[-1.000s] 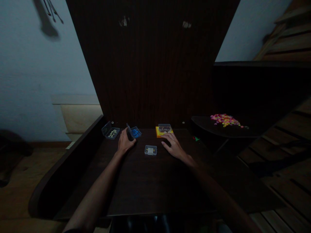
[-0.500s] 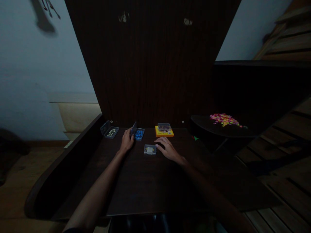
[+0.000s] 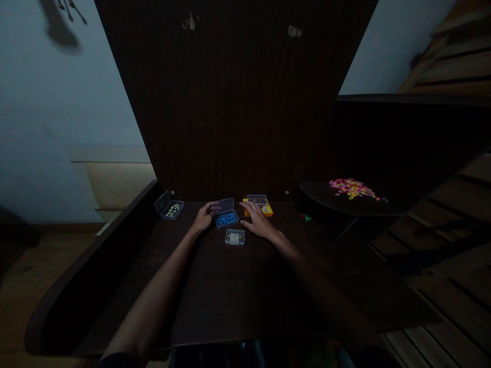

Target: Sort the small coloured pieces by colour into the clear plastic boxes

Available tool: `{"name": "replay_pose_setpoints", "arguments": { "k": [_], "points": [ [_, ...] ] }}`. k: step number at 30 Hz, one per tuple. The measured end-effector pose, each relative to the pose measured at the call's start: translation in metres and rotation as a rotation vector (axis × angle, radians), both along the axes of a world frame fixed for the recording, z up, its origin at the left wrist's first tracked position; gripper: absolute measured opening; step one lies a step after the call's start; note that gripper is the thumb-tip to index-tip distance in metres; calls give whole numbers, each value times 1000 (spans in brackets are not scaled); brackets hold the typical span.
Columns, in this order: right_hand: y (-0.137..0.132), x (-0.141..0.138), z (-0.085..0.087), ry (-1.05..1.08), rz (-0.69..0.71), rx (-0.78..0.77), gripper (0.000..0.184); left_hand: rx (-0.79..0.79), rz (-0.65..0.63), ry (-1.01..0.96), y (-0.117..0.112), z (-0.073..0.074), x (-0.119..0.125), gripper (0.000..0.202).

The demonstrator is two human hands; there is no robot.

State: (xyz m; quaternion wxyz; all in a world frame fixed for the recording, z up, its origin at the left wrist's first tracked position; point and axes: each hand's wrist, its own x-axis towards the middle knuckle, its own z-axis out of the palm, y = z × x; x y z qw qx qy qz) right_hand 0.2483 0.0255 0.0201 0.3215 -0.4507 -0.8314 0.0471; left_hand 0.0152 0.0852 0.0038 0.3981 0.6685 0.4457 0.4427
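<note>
Blue box (image 3: pixel 226 220) at left grip (image 3: pixel 203 218) (open)

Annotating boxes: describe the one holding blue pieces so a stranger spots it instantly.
On the dark wooden table, by the tall dark wooden back panel, a small clear plastic box lies between the left hand and right hand. Open-lidded, it alone holds blue pieces.

Dark wooden table (image 3: pixel 230 291), blue-bead case (image 3: pixel 226 219), small clear case (image 3: pixel 235 237), pale-bead case (image 3: pixel 169 209), yellow box (image 3: pixel 267 210).
</note>
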Motion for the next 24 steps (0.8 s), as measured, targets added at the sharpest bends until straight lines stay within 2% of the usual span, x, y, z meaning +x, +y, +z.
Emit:
{"name": "replay_pose_setpoints", "arguments": {
  "k": [4, 8, 10, 13, 16, 20, 24],
  "points": [
    [17, -3, 0, -39, 43, -47, 94, -34, -39, -60, -6, -1, -7, 63],
    [31, -8, -4, -50, 90, -100, 118, 29, -180, -58, -18, -4, -15, 100],
    [36, -10, -5, -51, 98, -133, 124, 68, -212, -28, -22, -4, -16, 115],
    [39, -14, -4, -53, 113, -161, 124, 122, -210, 38, -25, -5, -13, 126],
    [37, -15, 0, -57, 101, -131, 118, 172, -188, 89, -25, -6, -12, 124],
    [28, -14, 1, -92, 89, -50, 105, 237, -145, 189, -24, -7, -12, 106],
    [20, -13, -4, -187, 92, 21, 81, 326, -160, 282, -27, -6, -12, 89]
  ]
}}
